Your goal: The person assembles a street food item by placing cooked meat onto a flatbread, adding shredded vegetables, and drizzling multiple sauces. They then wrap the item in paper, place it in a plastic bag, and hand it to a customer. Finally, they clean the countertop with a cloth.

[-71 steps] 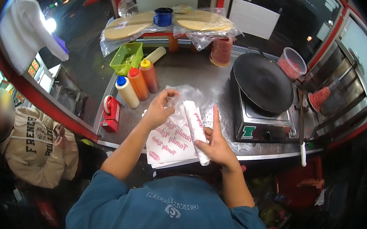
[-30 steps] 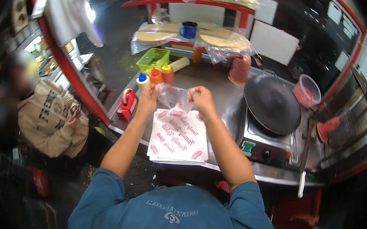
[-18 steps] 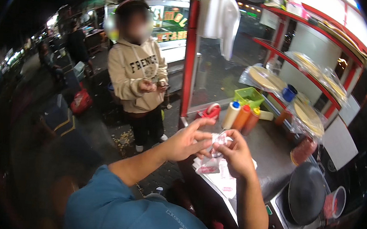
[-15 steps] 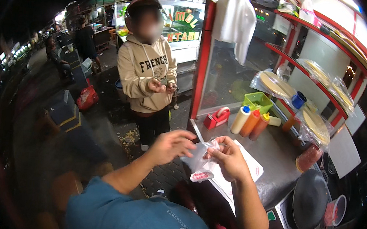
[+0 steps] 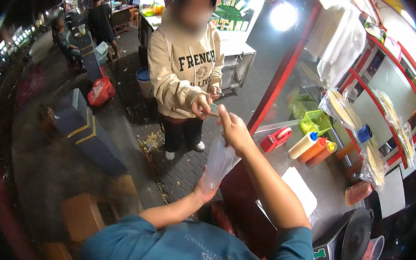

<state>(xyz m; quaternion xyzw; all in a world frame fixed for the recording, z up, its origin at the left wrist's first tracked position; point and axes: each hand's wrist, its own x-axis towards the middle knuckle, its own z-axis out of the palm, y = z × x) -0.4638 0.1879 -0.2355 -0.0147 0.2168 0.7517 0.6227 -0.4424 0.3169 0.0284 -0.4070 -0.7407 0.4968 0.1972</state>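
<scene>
My left hand (image 5: 205, 190) is around the lower part of a translucent plastic bag (image 5: 219, 162), its fingers partly hidden by the bag. The bag's upper end reaches up beside my right hand (image 5: 237, 134), which is stretched forward over the counter's left edge. Between my right thumb and fingers is the end of a thin, folded, brownish strip (image 5: 213, 114) that looks like a banknote. A co-present person's hand (image 5: 201, 106) touches the strip's other end. Whether my right hand also grips the bag's top cannot be made out.
The person in a beige hoodie (image 5: 181, 69) stands opposite. On the metal counter (image 5: 284, 158) are sauce bottles (image 5: 314, 150), a red tape dispenser (image 5: 276, 139), a green basket (image 5: 315, 123) and white paper (image 5: 293, 190). A black pan (image 5: 357, 238) sits right; a red post (image 5: 287, 63) rises ahead.
My right hand has reached forward to the person's hand and now pinches the strip. My left hand has moved down and taken the bag's lower part. The person has come closer, arm extended.
</scene>
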